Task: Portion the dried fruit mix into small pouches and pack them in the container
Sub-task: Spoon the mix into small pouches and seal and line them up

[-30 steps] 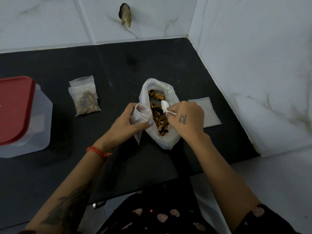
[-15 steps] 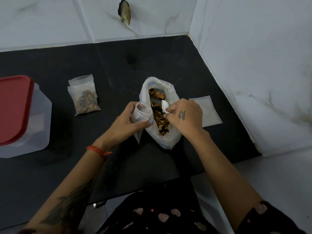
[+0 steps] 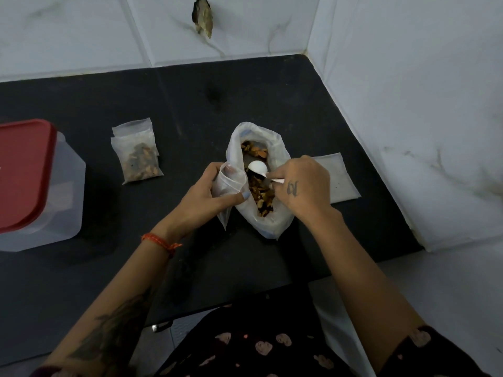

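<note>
The light here is dim and soft, a bit gray. The white walls (image 3: 408,91) are the brightest part, at 12 and 3 o'clock. My black counter (image 3: 190,110) looks very dark and has no shine. A soft shadow sits under my left hand (image 3: 202,198). My spoon (image 3: 258,167) glows white against the dark mix. The middle looks clear. At the edges, lines bend, and my arms look stretched at 6 o'clock.
</note>
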Available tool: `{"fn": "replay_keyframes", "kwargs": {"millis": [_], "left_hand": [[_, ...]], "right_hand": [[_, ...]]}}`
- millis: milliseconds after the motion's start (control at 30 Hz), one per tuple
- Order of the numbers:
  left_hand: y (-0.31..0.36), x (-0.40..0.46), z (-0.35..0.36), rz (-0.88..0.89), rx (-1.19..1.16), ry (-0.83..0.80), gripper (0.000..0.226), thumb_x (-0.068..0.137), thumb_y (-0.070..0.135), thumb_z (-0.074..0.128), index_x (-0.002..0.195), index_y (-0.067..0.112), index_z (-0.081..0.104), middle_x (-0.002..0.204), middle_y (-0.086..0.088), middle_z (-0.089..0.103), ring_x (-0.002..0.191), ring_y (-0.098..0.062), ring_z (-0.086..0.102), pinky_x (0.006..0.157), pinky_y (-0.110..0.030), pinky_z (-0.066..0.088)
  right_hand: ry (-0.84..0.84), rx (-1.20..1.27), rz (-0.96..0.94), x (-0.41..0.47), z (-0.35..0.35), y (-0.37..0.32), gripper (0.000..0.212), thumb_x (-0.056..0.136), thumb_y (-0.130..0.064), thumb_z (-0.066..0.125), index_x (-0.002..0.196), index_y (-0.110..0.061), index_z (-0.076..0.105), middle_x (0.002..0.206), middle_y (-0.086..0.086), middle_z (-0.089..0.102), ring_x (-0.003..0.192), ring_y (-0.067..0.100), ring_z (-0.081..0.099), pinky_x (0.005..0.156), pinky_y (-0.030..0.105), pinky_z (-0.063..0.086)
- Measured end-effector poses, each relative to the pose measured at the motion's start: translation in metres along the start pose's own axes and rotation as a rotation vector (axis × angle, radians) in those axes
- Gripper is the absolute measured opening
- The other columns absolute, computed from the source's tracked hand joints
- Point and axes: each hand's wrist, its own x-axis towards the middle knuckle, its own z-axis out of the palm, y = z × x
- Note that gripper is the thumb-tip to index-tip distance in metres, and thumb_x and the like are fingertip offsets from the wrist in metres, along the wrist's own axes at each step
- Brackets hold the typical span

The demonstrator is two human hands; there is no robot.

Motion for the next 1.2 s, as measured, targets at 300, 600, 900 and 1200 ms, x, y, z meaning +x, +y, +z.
{"fn": "replay_keyframes", "kwargs": {"millis": [300, 600, 900, 1200], "left_hand": [[-0.001, 0.0, 0.001, 0.03, 0.01, 0.02, 0.047, 0.079, 0.026, 0.07, 0.109, 0.044, 0.04, 0.117, 0.013, 0.052, 0.107, -0.004, 0.053, 0.082, -0.02, 0.046], [-0.002, -0.001, 0.001, 0.032, 0.026, 0.032, 0.046, 0.079, 0.027, 0.07, 0.112, 0.042, 0.041, 0.116, 0.015, 0.052, 0.105, -0.001, 0.053, 0.079, -0.017, 0.045], [0.0, -0.002, 0.002, 0.024, 0.005, 0.019, 0.047, 0.075, 0.03, 0.071, 0.108, 0.047, 0.04, 0.117, 0.015, 0.052, 0.108, -0.003, 0.052, 0.084, -0.022, 0.046], [0.0, 0.0, 0.003, 0.031, -0.021, 0.004, 0.048, 0.08, 0.022, 0.069, 0.11, 0.044, 0.039, 0.119, 0.012, 0.051, 0.109, -0.005, 0.053, 0.081, -0.019, 0.046]], "right_hand": [[0.041, -0.011, 0.058, -0.006, -0.002, -0.004, 0.028, 0.092, -0.029, 0.055, 0.118, -0.024, 0.065, 0.102, 0.001, 0.067, 0.095, 0.016, 0.059, 0.075, 0.025, 0.043], [0.022, 0.049, 0.059, -0.003, -0.001, -0.016, 0.022, 0.09, -0.027, 0.056, 0.106, -0.025, 0.07, 0.09, -0.003, 0.069, 0.083, 0.013, 0.061, 0.063, 0.022, 0.037], [0.016, 0.097, 0.095, -0.004, 0.001, -0.012, 0.023, 0.089, -0.029, 0.059, 0.109, -0.026, 0.07, 0.093, -0.002, 0.071, 0.085, 0.014, 0.062, 0.063, 0.022, 0.037], [-0.135, 0.365, 0.199, 0.01, 0.005, -0.008, 0.015, 0.085, -0.031, 0.065, 0.097, -0.027, 0.074, 0.087, -0.004, 0.071, 0.07, 0.006, 0.055, 0.06, 0.021, 0.045]]}}
